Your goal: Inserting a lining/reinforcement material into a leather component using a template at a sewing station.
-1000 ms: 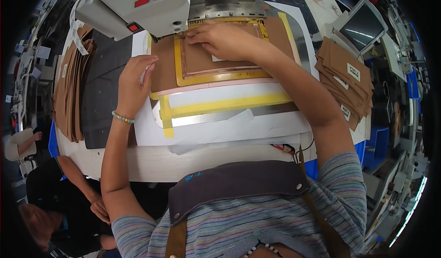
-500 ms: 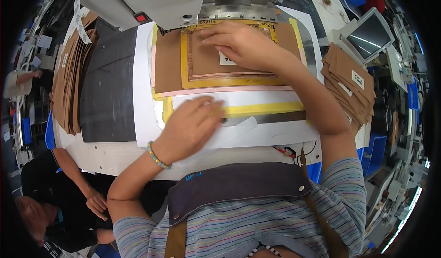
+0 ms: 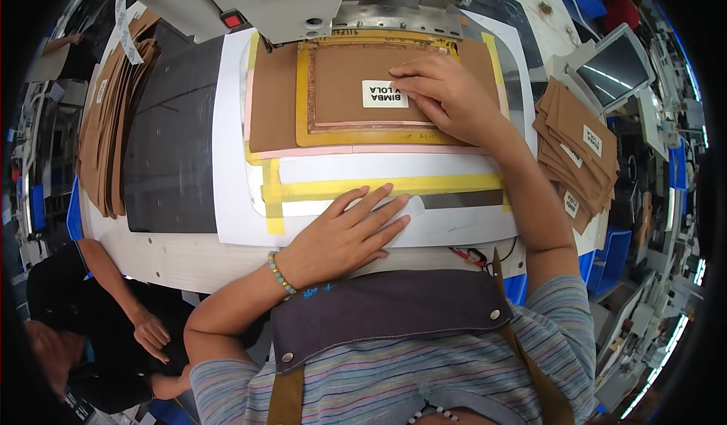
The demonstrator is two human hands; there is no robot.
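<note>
A white label (image 3: 382,95) with dark print lies on a brown panel (image 3: 341,84) inside a yellow-edged clear frame (image 3: 304,110). Over the label's right end is my right hand (image 3: 447,95), its fingers stretched and apart, the tips at the print; whether they press on it I cannot tell. My left hand (image 3: 344,232) lies flat with spread fingers near the front edge of a white sheet (image 3: 235,198). Under its fingertips is a pale translucent piece (image 3: 413,207), partly covered by the hand. Yellow tape (image 3: 341,189) runs across the sheet just beyond.
A sewing machine head (image 3: 280,1) overhangs the far side of the frame. Stacked brown panels (image 3: 113,137) stand at the left beside a black board (image 3: 174,137). More labelled brown panels (image 3: 583,141) lie at right, below a small screen (image 3: 613,65). A co-worker's hand (image 3: 151,334) is at lower left.
My right hand has drawn back to the right and nearer, uncovering most of the label. My left hand has come down nearer me and flattened on the sheet.
</note>
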